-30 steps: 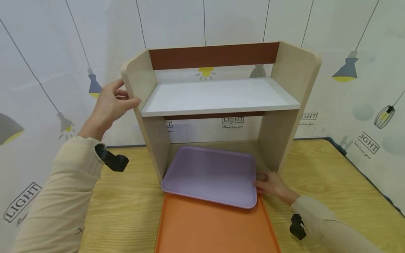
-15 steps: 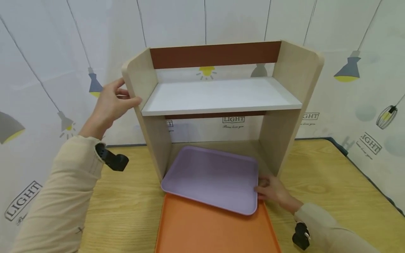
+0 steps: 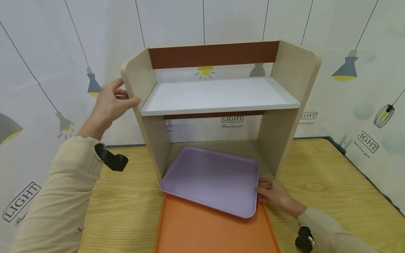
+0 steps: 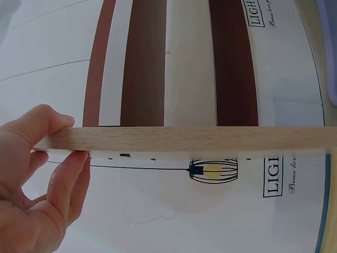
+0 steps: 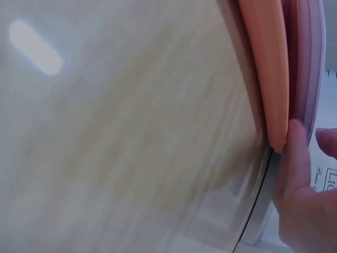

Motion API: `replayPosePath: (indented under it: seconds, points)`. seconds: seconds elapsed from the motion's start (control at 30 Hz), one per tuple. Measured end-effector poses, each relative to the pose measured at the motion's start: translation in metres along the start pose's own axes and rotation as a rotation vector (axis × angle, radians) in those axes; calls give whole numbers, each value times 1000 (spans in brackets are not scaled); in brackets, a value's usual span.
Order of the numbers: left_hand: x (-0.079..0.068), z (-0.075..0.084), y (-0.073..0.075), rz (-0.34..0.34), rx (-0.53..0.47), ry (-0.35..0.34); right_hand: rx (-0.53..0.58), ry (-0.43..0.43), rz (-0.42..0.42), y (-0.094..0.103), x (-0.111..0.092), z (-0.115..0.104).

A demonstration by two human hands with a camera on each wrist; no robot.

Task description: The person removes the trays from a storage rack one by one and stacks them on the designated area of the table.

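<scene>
My left hand (image 3: 109, 105) pinches the front edge of the left side panel of a small wooden shelf (image 3: 221, 93). In the left wrist view, the thumb lies on one face of that panel (image 4: 184, 139) and fingers on the other. A purple tray (image 3: 212, 179) sits askew, partly in the lower compartment, its front right corner sticking out over an orange tray (image 3: 209, 228). At the purple tray's right rim, my right hand (image 3: 278, 195) holds the edge between thumb and fingers. The right wrist view shows a finger beside the orange rim (image 5: 271, 79), under the purple rim (image 5: 311, 68).
The shelf has a white upper board (image 3: 221, 94) and a brown back strip (image 3: 215, 55). It stands on a wood-grain table (image 3: 329, 182) near a white wall (image 3: 240, 21) printed with lamps. A dark edge (image 3: 336, 144) runs along the table's back right.
The purple tray's right end has swung toward me over the orange tray, with my right hand moving along on its rim. My left hand keeps its place on the panel.
</scene>
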State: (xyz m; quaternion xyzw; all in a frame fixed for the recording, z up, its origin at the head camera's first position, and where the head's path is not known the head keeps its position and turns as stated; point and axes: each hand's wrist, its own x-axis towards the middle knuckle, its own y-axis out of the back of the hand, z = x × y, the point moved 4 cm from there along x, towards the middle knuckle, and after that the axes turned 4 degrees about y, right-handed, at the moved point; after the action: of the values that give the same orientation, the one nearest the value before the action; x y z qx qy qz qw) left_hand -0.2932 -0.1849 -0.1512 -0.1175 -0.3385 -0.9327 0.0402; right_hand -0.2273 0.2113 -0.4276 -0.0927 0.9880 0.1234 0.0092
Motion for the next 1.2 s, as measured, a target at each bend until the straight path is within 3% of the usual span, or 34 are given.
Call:
replayPosePath:
  seconds: [0.17, 0.33, 0.63, 0.97, 1.2]
  points:
    - [0, -1, 0, -9, -2, -10, -22, 30, 7, 7, 13, 1]
    - [1, 1, 0, -12, -1, -14, -86, 29, 66, 9, 25, 3]
    - [-1, 2, 0, -7, 4, -12, -141, 22, 160, 6, 25, 9]
    - [-4, -1, 2, -7, 4, -8, -122, 21, 156, 1, 13, 10]
    - [-3, 0, 1, -6, 3, -16, -80, -1, 93, 5, 18, 10]
